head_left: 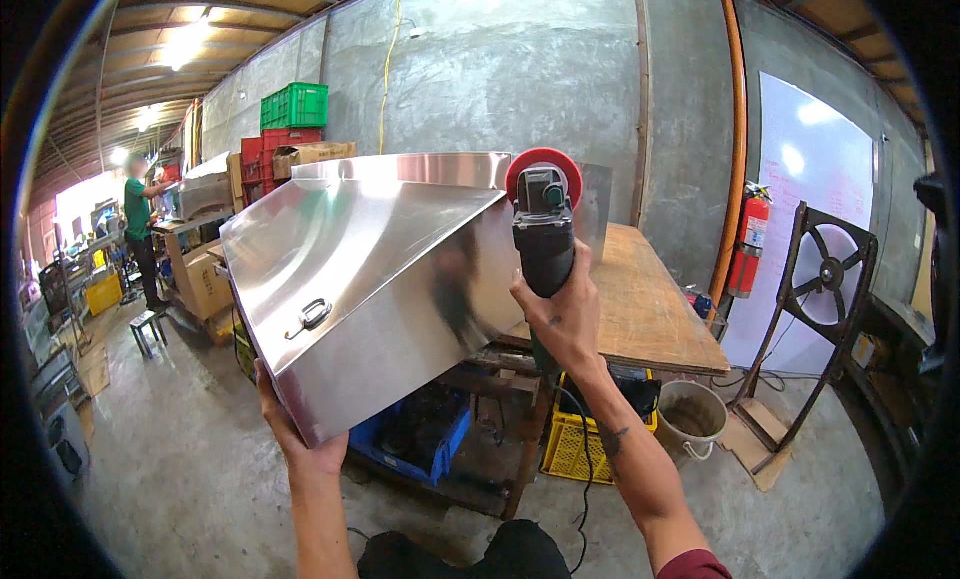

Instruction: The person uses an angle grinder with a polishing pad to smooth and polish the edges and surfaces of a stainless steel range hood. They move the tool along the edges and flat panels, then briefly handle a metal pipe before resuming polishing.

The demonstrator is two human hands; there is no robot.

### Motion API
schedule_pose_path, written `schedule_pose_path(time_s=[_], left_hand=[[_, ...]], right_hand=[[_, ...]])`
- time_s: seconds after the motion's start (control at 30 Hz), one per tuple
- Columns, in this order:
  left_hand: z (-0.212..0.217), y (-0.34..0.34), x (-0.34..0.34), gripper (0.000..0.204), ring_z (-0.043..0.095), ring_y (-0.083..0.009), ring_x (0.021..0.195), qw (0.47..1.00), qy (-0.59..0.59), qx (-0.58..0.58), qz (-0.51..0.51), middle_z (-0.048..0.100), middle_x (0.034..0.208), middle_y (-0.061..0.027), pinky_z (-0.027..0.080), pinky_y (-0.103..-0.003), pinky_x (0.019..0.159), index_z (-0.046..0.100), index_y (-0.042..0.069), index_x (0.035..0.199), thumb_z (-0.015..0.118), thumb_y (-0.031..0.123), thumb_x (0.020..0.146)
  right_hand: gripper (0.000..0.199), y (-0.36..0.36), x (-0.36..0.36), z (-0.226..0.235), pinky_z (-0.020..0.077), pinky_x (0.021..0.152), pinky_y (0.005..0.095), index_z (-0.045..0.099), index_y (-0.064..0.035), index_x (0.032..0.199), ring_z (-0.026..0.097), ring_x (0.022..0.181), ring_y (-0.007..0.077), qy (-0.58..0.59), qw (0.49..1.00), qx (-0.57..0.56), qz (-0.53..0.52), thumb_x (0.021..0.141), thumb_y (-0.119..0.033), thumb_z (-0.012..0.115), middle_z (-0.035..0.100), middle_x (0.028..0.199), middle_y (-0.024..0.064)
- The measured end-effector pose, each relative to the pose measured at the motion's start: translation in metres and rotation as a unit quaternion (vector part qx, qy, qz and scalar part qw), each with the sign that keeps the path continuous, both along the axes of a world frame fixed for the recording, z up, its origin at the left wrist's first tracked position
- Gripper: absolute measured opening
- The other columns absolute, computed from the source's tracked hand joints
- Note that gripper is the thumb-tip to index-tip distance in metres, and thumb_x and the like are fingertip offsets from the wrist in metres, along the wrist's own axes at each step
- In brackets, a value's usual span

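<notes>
A large box-shaped piece of shiny sheet metal (390, 344) with a sloping face rests tilted on the wooden worktable (650, 309). A small dark oval handle or latch (312, 315) sits on its sloping face. My left hand (300, 429) grips the lower near corner of the sheet-metal box, fingers behind the edge. In my right hand (563, 314) is a black angle grinder (543, 241), held upright by its body. Its red disc (553, 162) is at the box's far right upper corner; whether they touch I cannot tell. A black cord hangs from the grinder.
Below the table are a blue crate (425, 457), a yellow crate (575, 447) and a bucket (690, 419). A black-framed fan (830, 274) stands at right, near a fire extinguisher (748, 241) and a whiteboard (812, 159). Far left, a person in green (140, 209) stands at another bench.
</notes>
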State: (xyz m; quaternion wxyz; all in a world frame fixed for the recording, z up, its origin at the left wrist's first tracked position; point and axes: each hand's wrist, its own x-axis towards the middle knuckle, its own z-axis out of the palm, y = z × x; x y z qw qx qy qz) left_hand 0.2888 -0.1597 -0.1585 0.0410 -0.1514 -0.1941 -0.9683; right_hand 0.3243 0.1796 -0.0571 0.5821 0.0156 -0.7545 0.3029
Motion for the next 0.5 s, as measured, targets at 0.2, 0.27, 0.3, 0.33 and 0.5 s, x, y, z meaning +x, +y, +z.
schedule_pose_path(time_s=[0.2,0.27,0.3,0.33,0.5], left_hand=[[-0.0025,0.0031,-0.0020,0.069,0.069,-0.0265,0.128,1.000,0.012,-0.010,0.013,0.071,0.142,-0.0064,0.059,-0.046,0.104,0.064,0.016,0.151,0.062,0.068,0.107],[-0.0018,0.0040,0.0011,0.069,0.068,-0.0264,0.128,0.999,0.011,-0.013,0.027,0.071,0.141,-0.0064,0.059,-0.046,0.104,0.064,0.016,0.151,0.062,0.068,0.106],[-0.0002,0.0049,0.0036,0.069,0.068,-0.0264,0.128,0.999,0.015,-0.014,0.031,0.071,0.141,-0.0064,0.059,-0.046,0.103,0.064,0.016,0.151,0.062,0.069,0.106],[0.0000,0.0044,0.0043,0.069,0.068,-0.0263,0.128,0.999,0.012,-0.013,0.029,0.071,0.141,-0.0063,0.059,-0.046,0.103,0.064,0.016,0.151,0.062,0.069,0.106],[-0.0021,0.0019,-0.0013,0.067,0.069,-0.0256,0.128,1.000,0.007,-0.010,0.009,0.072,0.141,-0.0052,0.058,-0.045,0.104,0.065,0.016,0.151,0.060,0.067,0.107]], right_hand=[[0.076,0.0024,-0.0024,-0.0027,0.0603,0.084,0.0528,0.046,-0.0040,0.148,0.078,0.093,0.0444,-0.009,1.000,-0.005,-0.012,0.090,-0.030,0.088,0.076,0.106,0.0262],[0.076,0.0020,-0.0013,-0.0026,0.0603,0.084,0.0531,0.046,-0.0040,0.148,0.078,0.093,0.0447,-0.015,1.000,-0.004,-0.009,0.090,-0.030,0.088,0.076,0.105,0.0265],[0.076,0.0021,-0.0014,-0.0031,0.0603,0.084,0.0532,0.046,-0.0039,0.148,0.079,0.093,0.0445,-0.013,1.000,0.001,-0.009,0.090,-0.030,0.088,0.076,0.104,0.0265],[0.076,0.0023,-0.0014,-0.0038,0.0603,0.084,0.0534,0.046,-0.0037,0.147,0.079,0.093,0.0444,-0.012,1.000,0.006,-0.009,0.090,-0.030,0.088,0.076,0.103,0.0266],[0.074,0.0080,-0.0039,-0.0018,0.0608,0.081,0.0556,0.045,-0.0040,0.146,0.078,0.091,0.0482,0.004,1.000,0.013,-0.009,0.090,-0.029,0.087,0.077,0.101,0.0281]])
